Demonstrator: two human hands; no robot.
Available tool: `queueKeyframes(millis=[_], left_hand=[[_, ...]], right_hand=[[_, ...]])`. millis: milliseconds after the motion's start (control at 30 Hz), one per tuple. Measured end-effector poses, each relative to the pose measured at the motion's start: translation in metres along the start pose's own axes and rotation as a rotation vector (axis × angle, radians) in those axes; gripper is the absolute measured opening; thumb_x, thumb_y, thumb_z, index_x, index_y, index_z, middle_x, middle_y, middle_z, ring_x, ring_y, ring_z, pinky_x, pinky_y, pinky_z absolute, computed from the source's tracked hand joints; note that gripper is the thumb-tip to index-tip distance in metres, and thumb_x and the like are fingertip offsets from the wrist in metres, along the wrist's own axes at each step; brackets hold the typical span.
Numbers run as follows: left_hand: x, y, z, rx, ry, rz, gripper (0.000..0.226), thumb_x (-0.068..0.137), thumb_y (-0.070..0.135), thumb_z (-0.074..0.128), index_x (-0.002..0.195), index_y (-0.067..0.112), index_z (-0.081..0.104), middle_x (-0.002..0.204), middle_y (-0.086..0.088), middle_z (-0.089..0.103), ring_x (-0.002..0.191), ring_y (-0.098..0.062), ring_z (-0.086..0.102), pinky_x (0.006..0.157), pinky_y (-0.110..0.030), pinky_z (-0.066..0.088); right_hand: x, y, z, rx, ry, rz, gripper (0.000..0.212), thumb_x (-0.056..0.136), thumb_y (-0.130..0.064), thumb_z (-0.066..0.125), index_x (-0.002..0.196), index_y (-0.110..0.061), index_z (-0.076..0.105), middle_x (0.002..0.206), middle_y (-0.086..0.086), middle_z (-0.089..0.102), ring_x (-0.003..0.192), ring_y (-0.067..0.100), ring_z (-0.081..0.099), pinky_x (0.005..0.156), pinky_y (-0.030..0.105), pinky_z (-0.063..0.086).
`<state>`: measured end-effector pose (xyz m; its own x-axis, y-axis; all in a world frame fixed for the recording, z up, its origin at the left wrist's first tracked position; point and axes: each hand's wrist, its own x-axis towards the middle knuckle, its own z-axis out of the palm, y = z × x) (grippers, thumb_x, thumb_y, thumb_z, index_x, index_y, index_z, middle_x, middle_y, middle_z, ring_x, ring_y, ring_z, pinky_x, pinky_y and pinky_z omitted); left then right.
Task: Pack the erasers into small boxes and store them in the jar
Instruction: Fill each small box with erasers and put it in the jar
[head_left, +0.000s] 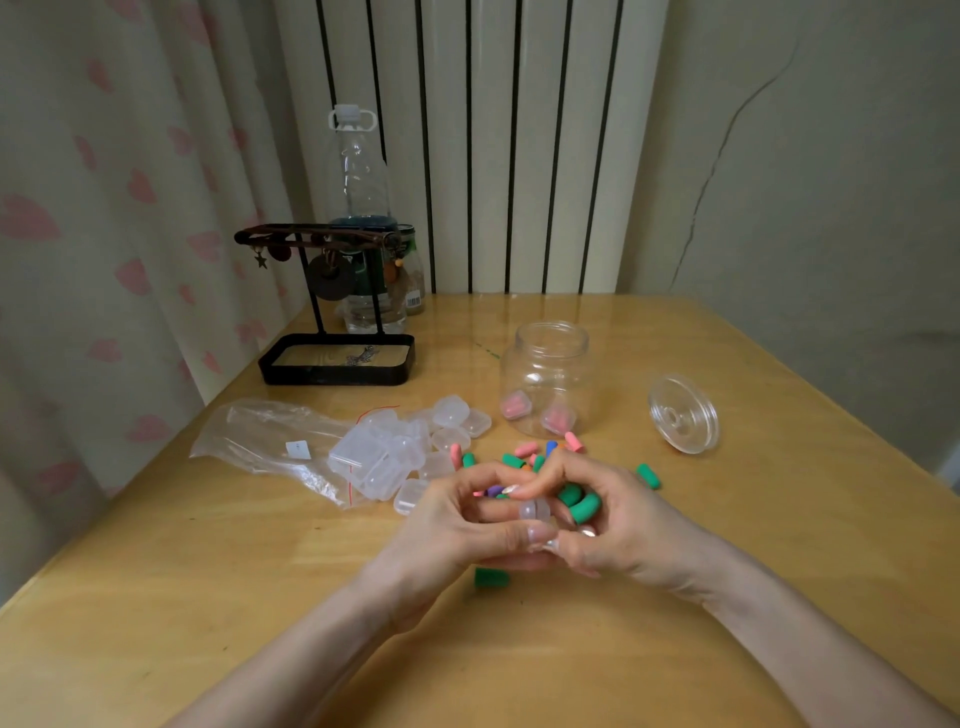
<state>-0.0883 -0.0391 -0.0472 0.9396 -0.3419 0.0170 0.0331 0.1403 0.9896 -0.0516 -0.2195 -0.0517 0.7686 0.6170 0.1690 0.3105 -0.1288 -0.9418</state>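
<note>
Risk of small box, pinched btwn curled fingers of left hand & right hand, popping loose w/ uneven squeeze, knocking erasers toward table edge.

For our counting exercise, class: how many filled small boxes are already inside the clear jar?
2. One filled box lies at the jar's bottom left, the other at its bottom right. The jar is clear, so none seems hidden.
</note>
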Motion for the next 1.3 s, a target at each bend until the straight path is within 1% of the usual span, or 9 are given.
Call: queueKeyframes(millis=[100, 167, 267, 333, 467, 667, 933, 1133, 1300], left_hand=[[0.000, 0.002, 0.001, 0.023, 0.021, -0.008, 0.032, 0.079, -0.009, 0.062, 0.110, -0.005, 0.055, 0.095, -0.027, 0.069, 0.084, -0.027, 0.070, 0.072, -0.033, 0.058], [0.000, 0.006, 0.002, 0.027, 0.018, -0.004, 0.032, 0.077, -0.004, 0.064, 0.108, -0.001, 0.058, 0.094, -0.022, 0.070, 0.082, -0.024, 0.070, 0.072, -0.032, 0.058], [0.002, 0.015, -0.002, 0.016, -0.011, -0.007, 0.036, 0.077, 0.008, 0.063, 0.113, 0.005, 0.057, 0.097, -0.016, 0.072, 0.085, -0.027, 0.071, 0.074, -0.028, 0.057], [0.002, 0.019, -0.008, -0.034, -0.032, -0.046, 0.039, 0.080, 0.011, 0.059, 0.118, 0.007, 0.054, 0.102, -0.019, 0.070, 0.091, -0.033, 0.070, 0.076, -0.027, 0.057], [0.003, 0.018, -0.018, -0.234, -0.057, -0.136, 0.022, 0.082, 0.012, 0.061, 0.103, 0.010, 0.067, 0.109, -0.025, 0.067, 0.097, -0.038, 0.067, 0.082, -0.030, 0.056], [0.010, 0.008, -0.021, -0.482, -0.094, -0.225, 0.029, 0.078, 0.007, 0.061, 0.105, -0.003, 0.067, 0.121, -0.030, 0.058, 0.110, -0.042, 0.059, 0.093, -0.037, 0.050], [0.012, 0.007, -0.018, -0.708, -0.096, -0.339, 0.060, 0.049, -0.002, 0.087, 0.105, -0.007, 0.067, 0.118, -0.036, 0.056, 0.097, -0.044, 0.065, 0.082, -0.039, 0.054], [0.015, 0.001, -0.020, -0.728, -0.040, -0.349, 0.097, 0.045, -0.001, 0.089, 0.131, -0.002, 0.046, 0.116, -0.037, 0.057, 0.093, -0.044, 0.066, 0.076, -0.042, 0.057], [0.012, 0.004, -0.018, -0.643, -0.075, -0.324, 0.063, 0.044, 0.013, 0.093, 0.102, 0.003, 0.072, 0.106, -0.028, 0.066, 0.091, -0.038, 0.068, 0.073, -0.037, 0.059]], right_hand=[[0.000, 0.000, 0.004, -0.026, -0.005, -0.022, 0.029, 0.064, -0.027, 0.066, 0.092, -0.021, 0.061, 0.111, 0.027, 0.054, 0.113, 0.059, 0.034, 0.077, 0.060, 0.047], [0.001, -0.004, 0.004, -0.063, 0.009, -0.062, 0.028, 0.066, -0.028, 0.065, 0.094, -0.026, 0.062, 0.107, 0.031, 0.054, 0.110, 0.055, 0.042, 0.085, 0.054, 0.047], [0.003, -0.009, 0.000, -0.019, 0.074, -0.120, 0.028, 0.077, -0.015, 0.063, 0.101, -0.028, 0.062, 0.095, 0.011, 0.063, 0.066, 0.025, 0.058, 0.060, 0.019, 0.045], [0.004, -0.011, -0.003, 0.079, 0.143, -0.077, 0.024, 0.081, -0.010, 0.058, 0.104, -0.019, 0.059, 0.079, 0.003, 0.056, 0.047, 0.016, 0.038, 0.043, 0.021, 0.031], [0.008, -0.001, -0.008, 0.062, 0.287, 0.071, 0.016, 0.091, 0.002, 0.052, 0.098, -0.012, 0.054, 0.065, 0.003, 0.045, 0.039, 0.011, 0.028, 0.043, 0.025, 0.021], [0.012, 0.006, -0.006, 0.001, 0.427, 0.138, 0.020, 0.093, 0.003, 0.041, 0.088, -0.010, 0.055, 0.053, -0.011, 0.053, 0.036, 0.005, 0.031, 0.045, 0.027, 0.027], [0.006, -0.012, -0.003, 0.052, 0.426, -0.162, 0.021, 0.085, 0.008, 0.058, 0.091, -0.010, 0.066, 0.092, 0.005, 0.068, 0.062, 0.010, 0.061, 0.041, 0.019, 0.045], [0.009, -0.004, 0.000, -0.396, 0.478, -0.328, 0.022, 0.066, -0.017, 0.074, 0.088, -0.018, 0.074, 0.079, -0.015, 0.063, 0.069, 0.006, 0.057, 0.055, 0.008, 0.043], [0.010, 0.004, 0.001, -0.440, 0.520, -0.367, 0.015, 0.065, -0.037, 0.069, 0.072, -0.023, 0.071, 0.073, -0.010, 0.064, 0.078, 0.008, 0.053, 0.069, 0.008, 0.040]])
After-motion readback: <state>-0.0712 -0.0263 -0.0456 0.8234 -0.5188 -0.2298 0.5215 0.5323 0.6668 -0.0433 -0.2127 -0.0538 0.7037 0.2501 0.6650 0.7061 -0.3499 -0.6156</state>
